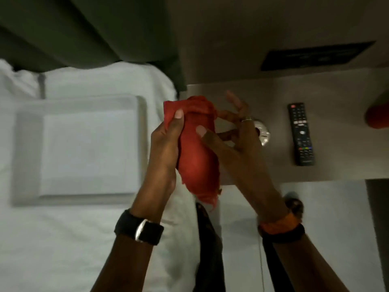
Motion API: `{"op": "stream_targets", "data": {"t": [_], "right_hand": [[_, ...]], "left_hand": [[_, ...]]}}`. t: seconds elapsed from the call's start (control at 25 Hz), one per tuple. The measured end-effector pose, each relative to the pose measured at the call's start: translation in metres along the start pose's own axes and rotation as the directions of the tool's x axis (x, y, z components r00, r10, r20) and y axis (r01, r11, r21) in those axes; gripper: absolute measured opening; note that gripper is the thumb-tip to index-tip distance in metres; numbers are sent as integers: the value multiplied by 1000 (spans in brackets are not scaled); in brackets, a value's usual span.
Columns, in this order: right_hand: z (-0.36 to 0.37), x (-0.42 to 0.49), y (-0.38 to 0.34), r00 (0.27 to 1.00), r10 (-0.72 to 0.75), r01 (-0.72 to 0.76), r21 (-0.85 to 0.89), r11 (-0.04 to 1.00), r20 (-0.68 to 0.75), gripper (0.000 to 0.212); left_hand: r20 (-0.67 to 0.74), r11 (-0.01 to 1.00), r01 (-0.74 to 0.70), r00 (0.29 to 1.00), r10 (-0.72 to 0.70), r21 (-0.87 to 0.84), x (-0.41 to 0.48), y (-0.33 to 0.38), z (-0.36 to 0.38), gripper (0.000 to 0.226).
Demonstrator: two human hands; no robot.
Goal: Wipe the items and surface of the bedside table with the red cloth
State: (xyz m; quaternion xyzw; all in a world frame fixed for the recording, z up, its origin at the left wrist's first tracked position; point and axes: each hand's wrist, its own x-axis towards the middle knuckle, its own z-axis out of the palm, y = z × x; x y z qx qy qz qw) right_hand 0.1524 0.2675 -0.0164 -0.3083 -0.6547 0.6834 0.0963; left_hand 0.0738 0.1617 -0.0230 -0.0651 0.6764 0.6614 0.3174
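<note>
The red cloth [195, 157] is bunched up in the air over the left edge of the bedside table [341, 165]. My left hand [166, 148] grips its left side, thumb on the top corner. My right hand [233, 144] pinches the cloth with the thumb while its other fingers spread behind. A black remote control [301, 133] lies flat on the table to the right of my hands. A small round silver object [263, 133] sits on the table, half hidden behind my right hand.
A white bed [63, 239] with a clear tray [25, 148] holding white paper lies to the left. A green headboard [84, 28] is behind it. A black panel [315, 55] is on the wall, and an orange-red object [379, 114] is at the right edge.
</note>
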Motion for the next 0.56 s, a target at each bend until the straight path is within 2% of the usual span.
{"op": "stream_targets", "data": {"t": [0.12,0.2,0.24,0.28,0.32,0.36,0.44,0.48,0.52,0.56], "right_hand": [[71,16,-24,988,29,-32,12,999,152,56],[105,26,-31,970,29,-40,39,998,242,37],[118,32,-31,970,22,-27,14,1000,241,28],[129,38,-30,977,13,6,-90,996,213,23],[138,44,-24,980,-30,86,-284,955,198,22],[145,46,-17,977,-110,191,-524,830,183,25],[154,49,2,942,-222,328,-829,454,251,31],[157,56,6,931,-250,340,-876,343,264,32],[159,61,6,935,-235,328,-903,278,267,33],[159,63,9,941,-197,320,-908,270,273,36]], "left_hand": [[-54,999,-6,999,8,32,-8,34,-80,33],[-92,988,-97,990,108,117,-5,47,-123,34],[-126,970,-147,977,174,194,1,49,-141,32],[-167,946,-171,960,223,277,10,48,-156,30],[-200,921,-169,947,250,351,19,42,-168,29],[-227,897,-139,941,252,418,27,32,-175,28],[-219,804,-73,944,246,590,42,8,-179,29],[-199,740,-56,947,252,670,48,-2,-180,27],[-217,697,-30,940,263,717,51,-8,-180,25],[-230,676,-28,929,290,737,53,-13,-177,27]]}}
